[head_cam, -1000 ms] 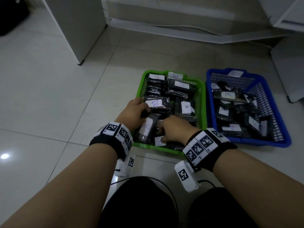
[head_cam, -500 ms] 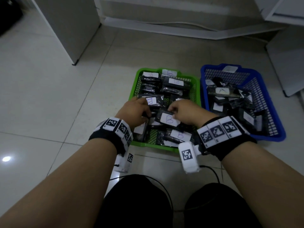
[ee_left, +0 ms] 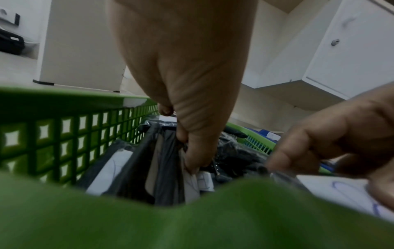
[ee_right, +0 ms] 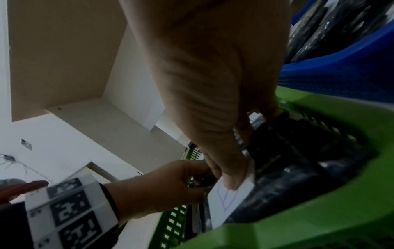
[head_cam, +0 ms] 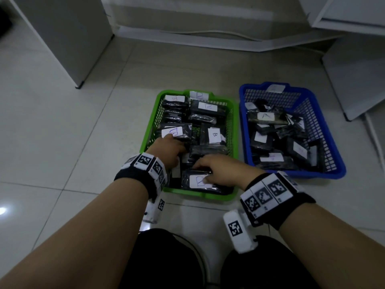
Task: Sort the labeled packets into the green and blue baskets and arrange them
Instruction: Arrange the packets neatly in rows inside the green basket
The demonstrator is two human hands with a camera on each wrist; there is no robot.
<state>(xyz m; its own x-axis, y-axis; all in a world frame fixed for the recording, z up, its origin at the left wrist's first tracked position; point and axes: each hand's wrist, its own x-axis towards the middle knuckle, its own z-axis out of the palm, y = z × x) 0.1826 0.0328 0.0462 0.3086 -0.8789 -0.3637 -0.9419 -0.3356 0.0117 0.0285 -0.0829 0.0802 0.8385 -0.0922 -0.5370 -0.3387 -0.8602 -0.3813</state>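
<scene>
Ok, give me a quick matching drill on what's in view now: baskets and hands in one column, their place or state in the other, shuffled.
Column one:
1. green basket
2. blue basket
3. left hand
4. right hand

Column two:
a. thumb resting on the white label of a near-edge B packet
b. holds packets marked A
c. grips upright packets at the near left corner
d. holds packets marked B

Pairs: 1-d, 2-b, 3-c, 4-a
</scene>
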